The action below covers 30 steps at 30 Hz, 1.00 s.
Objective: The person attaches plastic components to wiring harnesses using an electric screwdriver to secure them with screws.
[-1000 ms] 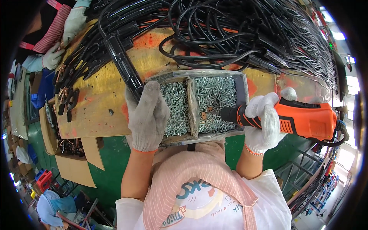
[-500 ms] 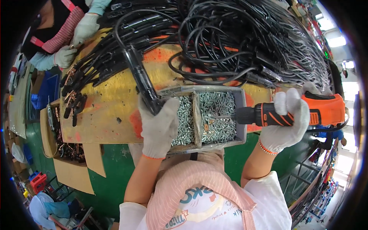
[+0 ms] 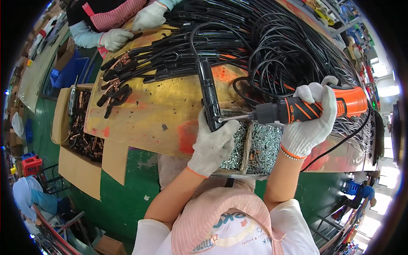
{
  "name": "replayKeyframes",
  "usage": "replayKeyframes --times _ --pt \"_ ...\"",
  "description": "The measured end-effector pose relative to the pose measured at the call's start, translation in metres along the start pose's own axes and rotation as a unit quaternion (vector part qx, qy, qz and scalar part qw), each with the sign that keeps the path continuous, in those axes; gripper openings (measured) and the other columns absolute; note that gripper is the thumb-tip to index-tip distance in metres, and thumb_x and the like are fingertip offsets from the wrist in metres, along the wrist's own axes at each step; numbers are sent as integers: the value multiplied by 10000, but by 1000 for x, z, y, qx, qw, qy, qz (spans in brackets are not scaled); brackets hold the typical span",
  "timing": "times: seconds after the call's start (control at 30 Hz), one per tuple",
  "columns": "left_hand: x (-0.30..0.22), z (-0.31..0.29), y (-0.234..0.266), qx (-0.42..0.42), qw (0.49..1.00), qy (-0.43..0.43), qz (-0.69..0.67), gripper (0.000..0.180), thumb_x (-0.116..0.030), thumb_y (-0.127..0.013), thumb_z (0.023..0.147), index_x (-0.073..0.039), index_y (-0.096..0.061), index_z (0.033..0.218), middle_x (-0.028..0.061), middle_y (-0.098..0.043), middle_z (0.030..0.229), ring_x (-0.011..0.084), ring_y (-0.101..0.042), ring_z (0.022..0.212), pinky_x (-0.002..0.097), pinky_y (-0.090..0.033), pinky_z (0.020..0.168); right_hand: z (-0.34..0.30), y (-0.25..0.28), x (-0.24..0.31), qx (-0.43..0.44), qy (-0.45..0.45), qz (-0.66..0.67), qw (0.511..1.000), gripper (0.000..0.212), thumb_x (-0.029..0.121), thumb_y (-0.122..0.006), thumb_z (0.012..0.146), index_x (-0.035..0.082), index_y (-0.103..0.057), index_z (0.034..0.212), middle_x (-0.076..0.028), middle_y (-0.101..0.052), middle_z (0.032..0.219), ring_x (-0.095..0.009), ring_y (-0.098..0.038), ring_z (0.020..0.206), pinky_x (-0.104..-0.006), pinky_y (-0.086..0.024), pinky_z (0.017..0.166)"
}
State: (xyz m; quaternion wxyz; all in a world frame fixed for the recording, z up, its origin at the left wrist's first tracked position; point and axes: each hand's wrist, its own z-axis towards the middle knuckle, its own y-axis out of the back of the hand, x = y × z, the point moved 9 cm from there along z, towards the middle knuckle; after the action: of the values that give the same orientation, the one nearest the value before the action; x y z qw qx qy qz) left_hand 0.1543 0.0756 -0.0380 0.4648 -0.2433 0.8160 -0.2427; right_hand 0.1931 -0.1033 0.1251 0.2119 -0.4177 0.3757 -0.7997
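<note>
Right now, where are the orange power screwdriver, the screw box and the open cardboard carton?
Orange power screwdriver (image 3: pixel 299 111): head view, on its striped front barrel.
Screw box (image 3: pixel 247 148): head view, on its middle divider.
Open cardboard carton (image 3: pixel 80 172): head view, on its lower flap.

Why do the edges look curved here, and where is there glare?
Head view: the fisheye lens bends the worktable and leaves the corners black; head view, right rim: bright patches wash out to white; head view, centre: the black handle carries shiny highlights.
</note>
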Motion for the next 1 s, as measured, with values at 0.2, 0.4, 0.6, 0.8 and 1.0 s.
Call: replayKeyframes --times 0.2,0.4,0.6,0.8,1.0 --pt "1 -4 -3 22 999 26 -39 472 -20 -647 883 -140 -387 1258 -2 -501 667 85 -486 453 237 -403 395 -8 7 -7 -22 15 -100 995 269 10 -565 928 50 -483 1181 16 -387 694 -91 -351 622 -252 -381 621" --pt "-2 4 5 42 983 -97 151 474 -15 -616 889 -125 -368 1277 12 -511 715 90 -501 473 228 -428 408 -22 -14 -4 28 19 -115 993 362 36 -550 932 45 -432 1275 21 -353 722 -98 -323 639 -237 -332 614" --pt "5 6 2 -9 1000 -6 -28 724 -20 -648 833 -99 -226 1416 46 -578 825 77 -496 465 228 -405 360 -32 -48 -6 85 14 -209 974 471 113 -562 921 67 -367 1348 -21 -416 758 -133 -390 618 -257 -351 570" --pt "8 4 5 -49 999 9 0 754 -42 -656 826 -108 -207 1428 34 -565 756 83 -463 415 242 -385 336 -30 -49 -22 111 -45 -209 971 371 268 -548 929 118 -408 1238 -52 -469 771 -181 -455 610 -301 -393 555" --pt "16 8 15 -35 999 6 -8 807 -61 -684 820 -107 -180 1449 30 -549 748 85 -460 418 249 -381 337 -31 -49 -36 131 -94 -202 966 328 423 -533 936 170 -448 1127 -84 -522 785 -229 -519 602 -345 -436 541"
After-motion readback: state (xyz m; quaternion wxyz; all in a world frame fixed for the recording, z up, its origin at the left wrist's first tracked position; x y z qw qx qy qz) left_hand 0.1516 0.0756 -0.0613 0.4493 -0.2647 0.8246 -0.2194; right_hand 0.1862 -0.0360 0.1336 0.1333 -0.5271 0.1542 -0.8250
